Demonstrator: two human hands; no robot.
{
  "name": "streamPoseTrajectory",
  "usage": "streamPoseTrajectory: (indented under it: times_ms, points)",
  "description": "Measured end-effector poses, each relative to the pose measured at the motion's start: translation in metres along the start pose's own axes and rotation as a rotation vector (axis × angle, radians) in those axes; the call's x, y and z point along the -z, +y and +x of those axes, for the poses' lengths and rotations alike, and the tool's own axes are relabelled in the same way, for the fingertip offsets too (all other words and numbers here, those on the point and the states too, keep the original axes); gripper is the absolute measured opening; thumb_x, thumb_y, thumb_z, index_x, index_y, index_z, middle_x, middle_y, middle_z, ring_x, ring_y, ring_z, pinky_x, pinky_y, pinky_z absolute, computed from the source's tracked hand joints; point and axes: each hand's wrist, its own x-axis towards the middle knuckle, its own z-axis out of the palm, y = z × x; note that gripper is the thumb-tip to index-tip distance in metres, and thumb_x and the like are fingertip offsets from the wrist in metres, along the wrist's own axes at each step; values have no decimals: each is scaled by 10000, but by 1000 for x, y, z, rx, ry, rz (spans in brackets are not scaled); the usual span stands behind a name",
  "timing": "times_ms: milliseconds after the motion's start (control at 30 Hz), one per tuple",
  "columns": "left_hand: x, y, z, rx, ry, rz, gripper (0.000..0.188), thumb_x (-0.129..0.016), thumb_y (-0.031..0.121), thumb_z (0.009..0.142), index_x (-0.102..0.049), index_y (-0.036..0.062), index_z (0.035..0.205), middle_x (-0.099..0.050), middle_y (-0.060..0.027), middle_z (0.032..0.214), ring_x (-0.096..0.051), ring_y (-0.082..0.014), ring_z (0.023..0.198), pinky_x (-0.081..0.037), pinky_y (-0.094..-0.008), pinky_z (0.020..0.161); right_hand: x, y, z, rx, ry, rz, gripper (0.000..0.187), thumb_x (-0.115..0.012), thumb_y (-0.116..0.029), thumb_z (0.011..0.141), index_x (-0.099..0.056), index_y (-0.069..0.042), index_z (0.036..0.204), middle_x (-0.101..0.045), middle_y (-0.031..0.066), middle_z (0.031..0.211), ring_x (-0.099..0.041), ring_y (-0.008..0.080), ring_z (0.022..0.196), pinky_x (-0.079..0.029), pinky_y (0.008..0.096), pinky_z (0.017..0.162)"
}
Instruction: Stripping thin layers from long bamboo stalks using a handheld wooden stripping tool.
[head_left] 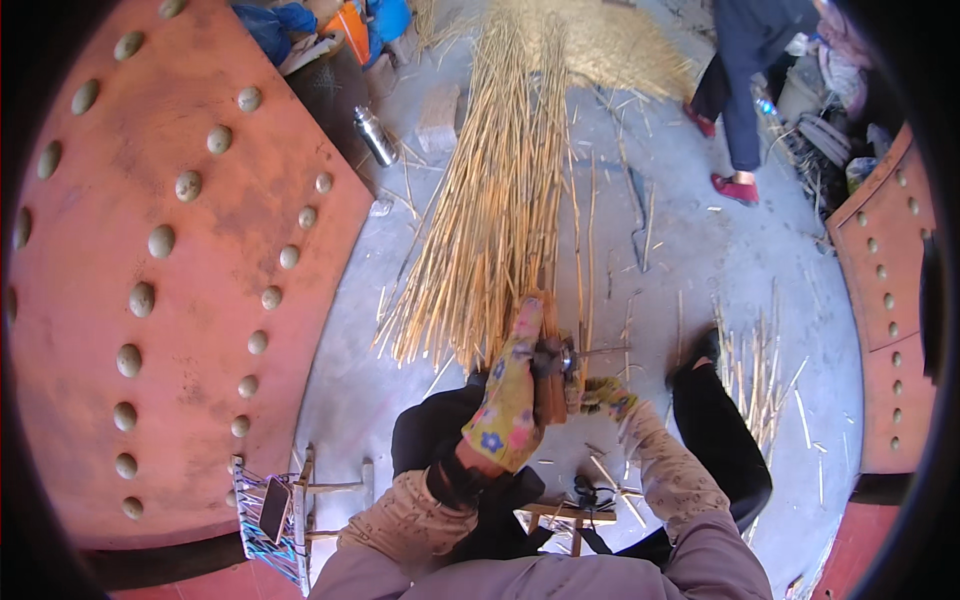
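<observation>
Grey floor (800, 270); left hand's (508, 400) fingers (527, 320) clasp wooden tool's (549, 396) left side; right hand's (608, 397) unclear.

floral-gloved left grip (507, 400) on a wooden block (549, 398) — stalks (490, 200) fanned beyond

- Passage: floor (750, 265), right of the long stalks (500, 190).
- Obstacle ahead: these stalks, densely spread.
- Lateral obstacles: studded red panel (205, 275), left; bent leg (720, 435), right.

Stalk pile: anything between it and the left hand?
Nothing visible: the stalk pile has near ends right by the left hand. The brown block is at that hand's right side. Can't tell if hand and pile touch.
</observation>
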Motion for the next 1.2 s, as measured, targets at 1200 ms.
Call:
streamPoseTrajectory:
  times_ms: [1200]
  points:
    - [-19,-102,-104,507,-171,-145,392,-522,536,712,-504,145,692,-486,1,597,-453,-147,518,-368,-276,470,-160,-80,-214,242,147,-228,380,-528,-174,799,-432,-11,1129,-543,65,985,-516,170,935,-418,282,782]
